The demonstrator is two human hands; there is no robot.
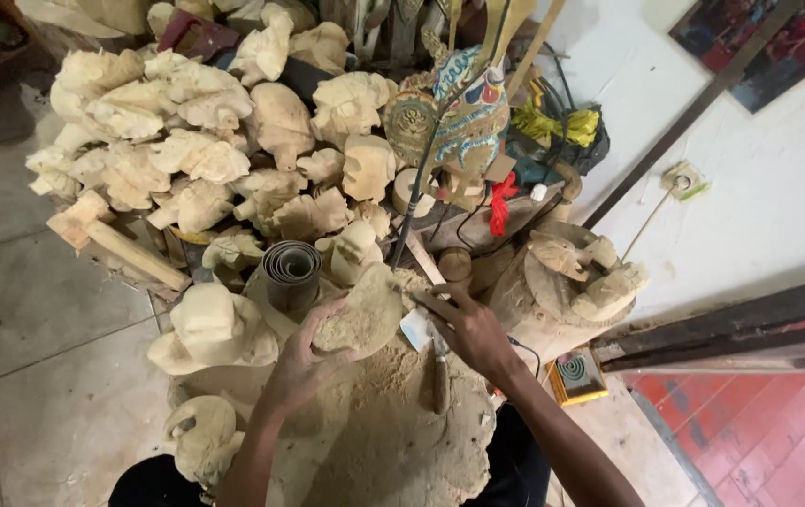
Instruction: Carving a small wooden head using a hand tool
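Left hand (301, 361) is curled around the lower edge of a rough-carved wooden piece (365, 314), thumb on its face, fingers under it. The piece is a flattish pale oval, coarse and dusty; its long axis runs from the left hand up and to the right, with the broad face turned up toward the camera. It sits between the two hands, on a sawdust-covered wood block (393, 422) with an irregular, lumpy edge.

Right hand (473, 330) is just right of the piece, fingers drawn together around a small pale flat item (416, 329); can't tell what it is. A chisel-like tool (441, 371) lies below that hand, long axis roughly vertical in view, its wooden handle pointing toward the person.

Just beyond the left hand: a roll of sandpaper (291, 268), coiled, dark grey, open end up. Left of it is a hat-shaped wood blank (214, 329).

Beyond the right hand is a stump (552, 300) with more rough carvings on it. Farther out is a pile of unpainted carved wooden heads (214, 141), pale and matte, and a painted puppet figure (454, 117) in blue, red and gold.
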